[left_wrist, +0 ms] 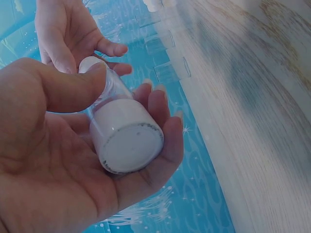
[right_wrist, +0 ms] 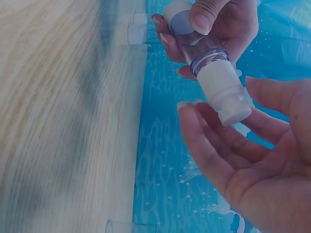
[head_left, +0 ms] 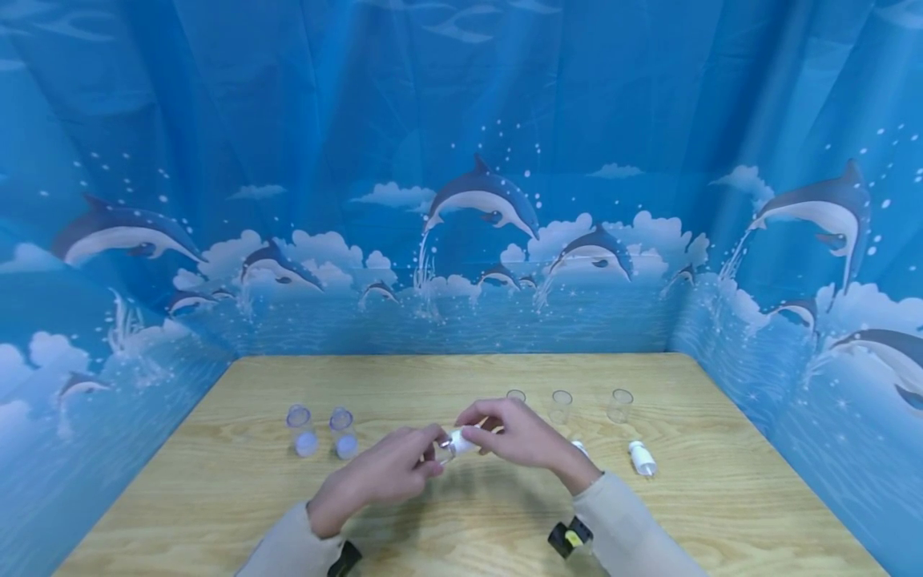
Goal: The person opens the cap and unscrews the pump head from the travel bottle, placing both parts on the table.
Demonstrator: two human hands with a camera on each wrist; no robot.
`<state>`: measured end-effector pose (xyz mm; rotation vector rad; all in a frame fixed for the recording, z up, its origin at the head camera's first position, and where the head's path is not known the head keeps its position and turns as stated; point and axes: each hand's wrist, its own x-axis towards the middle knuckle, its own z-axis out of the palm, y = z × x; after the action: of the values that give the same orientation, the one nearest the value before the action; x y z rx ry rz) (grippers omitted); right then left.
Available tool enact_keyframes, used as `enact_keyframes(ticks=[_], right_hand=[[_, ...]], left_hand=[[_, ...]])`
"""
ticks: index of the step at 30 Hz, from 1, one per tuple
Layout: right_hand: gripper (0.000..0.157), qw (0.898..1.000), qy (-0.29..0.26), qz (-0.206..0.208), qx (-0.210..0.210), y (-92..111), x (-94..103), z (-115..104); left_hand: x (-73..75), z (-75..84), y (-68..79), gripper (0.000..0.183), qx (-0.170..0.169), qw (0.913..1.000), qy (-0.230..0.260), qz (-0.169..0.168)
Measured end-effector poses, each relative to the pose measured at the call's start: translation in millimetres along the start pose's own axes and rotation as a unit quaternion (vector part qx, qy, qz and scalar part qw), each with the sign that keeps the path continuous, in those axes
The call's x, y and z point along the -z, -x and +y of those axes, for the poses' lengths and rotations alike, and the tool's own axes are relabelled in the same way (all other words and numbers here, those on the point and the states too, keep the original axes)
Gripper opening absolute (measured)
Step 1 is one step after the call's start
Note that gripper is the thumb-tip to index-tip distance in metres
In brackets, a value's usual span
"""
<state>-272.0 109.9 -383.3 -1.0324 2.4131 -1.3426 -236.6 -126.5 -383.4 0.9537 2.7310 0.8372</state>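
Observation:
A small clear bottle (right_wrist: pixel 194 46) with a white base (left_wrist: pixel 127 136) lies tilted in my left hand (head_left: pixel 392 469). The left thumb presses on its side, and the fingers curl round it. A white pump head (right_wrist: pixel 218 80) sits at the bottle's purplish rim. Around that pump is my right hand (head_left: pixel 522 433), its fingers loosely bent and spread. In the right wrist view a gap shows between those fingers and the pump; the thumb tip is close to its collar, and I cannot tell whether it touches. Both hands are above the table's middle.
Two clear bottles (head_left: pixel 299 417) with purplish rims stand on the table (head_left: pixel 461 545) at left. At right stand clear cups (head_left: pixel 620 406), one partly behind the right hand. A white pump head (head_left: pixel 642 458) lies before them; another white piece (head_left: pixel 580 447) is mostly hidden by the right wrist.

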Motion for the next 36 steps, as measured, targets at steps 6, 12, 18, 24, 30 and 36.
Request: enact_keyframes(ticks=[6,12,18,24,30,36], right_hand=[[0.026,0.999,-0.024,-0.016,-0.015,0.2,0.1,0.1],[0.024,0.999,-0.032,-0.019,-0.024,-0.1,-0.4,-1.5],[0.024,1.000,-0.016,-0.009,-0.021,-0.5,-1.8,-2.6],[0.022,1.000,0.001,-0.003,-0.018,-0.3,-2.4,-3.1],[0.023,1.000,0.005,0.002,-0.014,-0.2,-2.2,-3.5],[0.023,1.000,0.005,0.008,-0.003,0.4,-1.7,-4.0]], left_hand=[[-0.4,0.6,0.5,0.031,0.003,1.0000,0.008,-0.001],[-0.4,0.6,0.6,0.030,0.002,1.0000,0.003,0.000],[-0.1,-0.4,0.0,0.029,-0.002,1.0000,-0.003,0.003],[-0.2,-1.0,-0.1,0.029,-0.002,1.0000,0.002,0.002],[-0.3,-1.1,-0.1,0.029,-0.004,1.0000,0.007,-0.001],[0.3,0.0,0.3,0.029,-0.002,0.9999,0.012,-0.004]])
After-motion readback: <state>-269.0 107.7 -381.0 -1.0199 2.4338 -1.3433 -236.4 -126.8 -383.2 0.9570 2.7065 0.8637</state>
